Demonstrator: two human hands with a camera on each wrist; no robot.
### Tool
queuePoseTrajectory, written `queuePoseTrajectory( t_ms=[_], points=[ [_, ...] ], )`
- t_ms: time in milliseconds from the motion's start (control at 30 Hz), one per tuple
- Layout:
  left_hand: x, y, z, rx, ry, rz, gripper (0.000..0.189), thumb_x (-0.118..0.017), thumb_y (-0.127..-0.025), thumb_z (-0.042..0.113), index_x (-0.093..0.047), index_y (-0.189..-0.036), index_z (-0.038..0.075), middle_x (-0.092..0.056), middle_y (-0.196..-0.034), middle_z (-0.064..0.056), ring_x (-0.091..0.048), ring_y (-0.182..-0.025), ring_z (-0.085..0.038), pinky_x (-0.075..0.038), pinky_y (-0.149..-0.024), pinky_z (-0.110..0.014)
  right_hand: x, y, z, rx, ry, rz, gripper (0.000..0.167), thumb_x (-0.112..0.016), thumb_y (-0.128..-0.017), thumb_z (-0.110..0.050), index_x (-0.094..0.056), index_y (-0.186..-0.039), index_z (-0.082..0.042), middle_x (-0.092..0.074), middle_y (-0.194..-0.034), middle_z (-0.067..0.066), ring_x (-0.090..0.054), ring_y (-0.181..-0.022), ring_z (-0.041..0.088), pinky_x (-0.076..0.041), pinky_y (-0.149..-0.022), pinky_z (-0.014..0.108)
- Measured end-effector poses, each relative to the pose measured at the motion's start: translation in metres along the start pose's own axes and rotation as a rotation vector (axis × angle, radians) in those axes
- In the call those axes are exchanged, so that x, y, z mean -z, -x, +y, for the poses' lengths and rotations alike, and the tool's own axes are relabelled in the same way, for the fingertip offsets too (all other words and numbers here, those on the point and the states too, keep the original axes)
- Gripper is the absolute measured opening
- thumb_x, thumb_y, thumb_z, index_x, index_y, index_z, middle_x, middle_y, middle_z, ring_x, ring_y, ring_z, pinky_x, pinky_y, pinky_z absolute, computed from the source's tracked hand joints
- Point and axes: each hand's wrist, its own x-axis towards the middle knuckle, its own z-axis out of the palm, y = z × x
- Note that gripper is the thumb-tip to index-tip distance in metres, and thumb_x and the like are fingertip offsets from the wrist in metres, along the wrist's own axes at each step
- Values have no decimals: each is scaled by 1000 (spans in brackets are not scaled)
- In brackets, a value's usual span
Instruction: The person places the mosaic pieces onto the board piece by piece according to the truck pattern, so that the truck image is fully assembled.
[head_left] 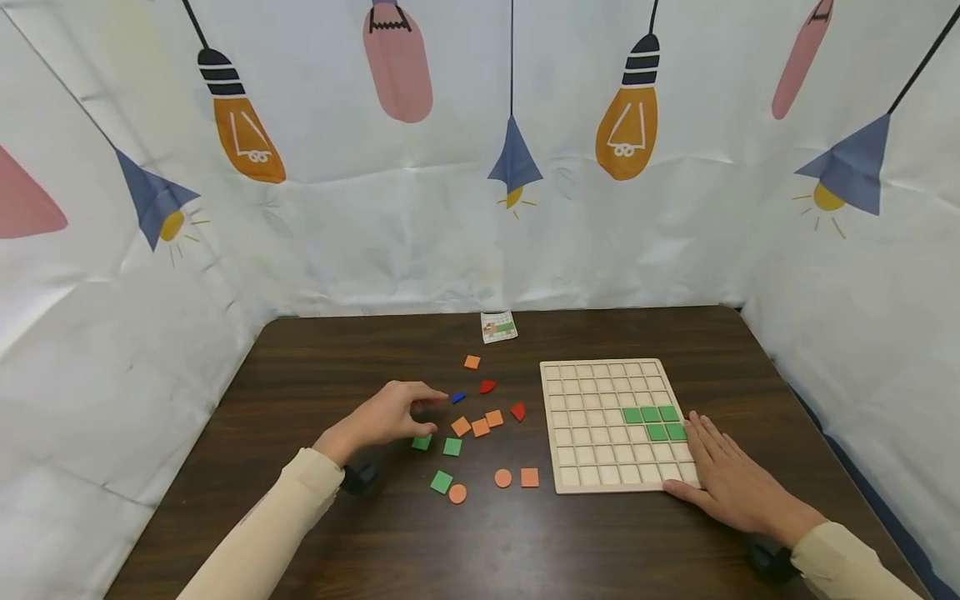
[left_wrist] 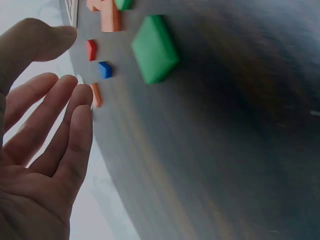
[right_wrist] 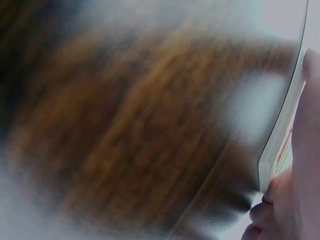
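My left hand hovers over the left side of the loose pieces, thumb and fingers apart and nothing between them. Just below its thumb lies a green square tile, which the left wrist view shows as a thick green piece on the table beyond the fingers. Two more green squares sit nearby. A small blue piece is close to the left fingertips. My right hand rests flat with fingers extended at the right edge of a pale wooden grid board. Several green tiles fill cells near that edge.
Orange squares, two orange discs and two red pieces lie scattered between left hand and board. A small printed card is at the far edge of the dark wooden table. A patterned curtain hangs behind.
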Motion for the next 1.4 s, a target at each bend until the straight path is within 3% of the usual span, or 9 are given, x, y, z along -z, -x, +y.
queuePoseTrajectory(
  t_ms=[233, 567, 967, 1400],
  points=[
    [-9, 12, -15, 19, 17, -4, 54, -83, -88, 23, -67, -137, 6, -73, -127, -8, -70, -111, -24, -61, -94, -37, 1, 0, 1, 0, -19, -2, 109, -60, -95, -66, -14, -164, 5, -13, -170, 32, -19, -157, 52, -26, -117, 71],
    [-17, 23, -27, 29, 10, -22, 44, -83, -87, 21, -73, -128, 8, -74, -120, -4, -69, -101, -15, -60, -86, -27, -1, 0, 2, 5, -16, 2, 109, -60, -95, -65, -14, -164, 6, -14, -170, 32, -19, -157, 52, -27, -117, 71],
    [-22, 26, -32, 21, -40, 17, 35, -82, -88, 21, -77, -121, 11, -74, -110, 0, -68, -94, -10, -59, -81, -24, -1, 0, 2, 7, -19, 5, 108, -60, -95, -65, -15, -164, 5, -14, -170, 31, -19, -157, 52, -26, -118, 71],
    [-19, 23, -25, 2, -24, 51, 34, -81, -88, 18, -77, -121, 11, -73, -109, 0, -67, -93, -12, -59, -81, -27, 0, 0, 2, 10, -26, 13, 107, -61, -95, -64, -16, -163, 5, -14, -170, 31, -20, -156, 52, -26, -118, 71]
  ],
)
